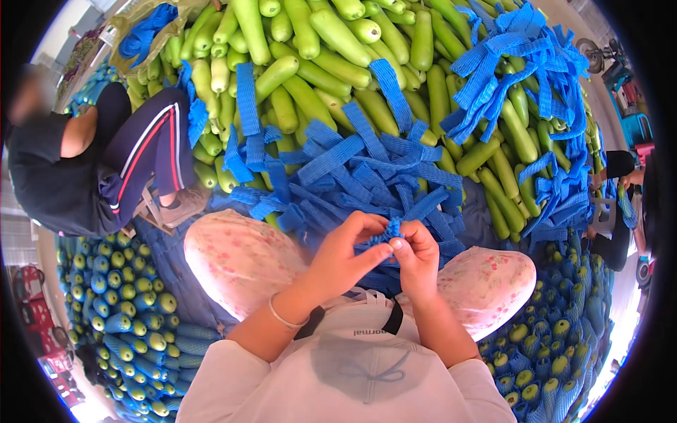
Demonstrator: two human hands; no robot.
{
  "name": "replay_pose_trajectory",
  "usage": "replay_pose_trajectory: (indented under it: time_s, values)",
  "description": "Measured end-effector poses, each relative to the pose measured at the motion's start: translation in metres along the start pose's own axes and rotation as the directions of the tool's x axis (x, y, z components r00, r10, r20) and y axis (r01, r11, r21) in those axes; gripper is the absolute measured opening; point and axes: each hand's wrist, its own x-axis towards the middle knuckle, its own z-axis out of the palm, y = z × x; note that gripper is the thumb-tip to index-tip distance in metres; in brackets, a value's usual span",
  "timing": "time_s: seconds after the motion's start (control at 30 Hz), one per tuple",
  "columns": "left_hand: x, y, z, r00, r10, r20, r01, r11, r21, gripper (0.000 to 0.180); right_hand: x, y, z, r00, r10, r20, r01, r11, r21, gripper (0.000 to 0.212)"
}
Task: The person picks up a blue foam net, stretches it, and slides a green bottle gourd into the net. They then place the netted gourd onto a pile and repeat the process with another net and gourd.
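Note:
In front of my lap, both hands meet at a small bunched blue foam net sleeve (393,228). My right hand (419,259) pinches it between thumb and fingers. My left hand (347,248) curls round its other side, the thumb reaching toward the right thumb. Part of the sleeve is hidden by the fingers. Just beyond lies a heap of flat, loose blue net sleeves (338,158). Behind that rises a big pile of long green gourds (338,35), bare of any sleeve.
Sleeved gourds are stacked at left (127,310) and right (550,345). More net sleeves (522,70) drape over the pile at far right. A person (63,162) sits close at left, and another person's hand (633,176) shows at the right edge. My knees flank the work.

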Motion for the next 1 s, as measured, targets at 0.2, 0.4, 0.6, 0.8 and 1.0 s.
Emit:
replay_pose_trajectory:
  time_s: [0.2,0.4,0.6,0.8,1.0]
  values:
    - [-0.001,-0.013,-0.017,0.942,-0.333,-0.028,0.223,0.689,-0.690,0.012,0.001,0.004,-0.009,0.994,0.101,-0.033,-0.102,0.994,-0.030,0.010]
    - [-0.005,-0.024,-0.001,0.950,-0.297,-0.098,0.217,0.852,-0.477,0.004,0.002,0.004,0.010,0.991,-0.047,-0.128,0.021,0.981,-0.194,0.010]
    - [-0.004,-0.020,-0.030,0.953,-0.177,-0.247,0.113,0.961,-0.250,0.007,0.014,0.007,-0.044,0.984,-0.009,-0.180,-0.104,0.786,-0.609,0.021]
    - [0.004,-0.010,0.007,0.885,0.465,0.026,-0.414,0.760,0.501,0.023,0.017,0.028,-0.014,0.955,-0.172,0.242,0.294,0.443,-0.847,0.016]
    - [0.003,-0.016,0.021,0.817,0.539,0.207,-0.547,0.608,0.575,0.042,0.034,0.026,-0.022,0.969,-0.037,-0.243,-0.079,0.889,-0.451,0.008]
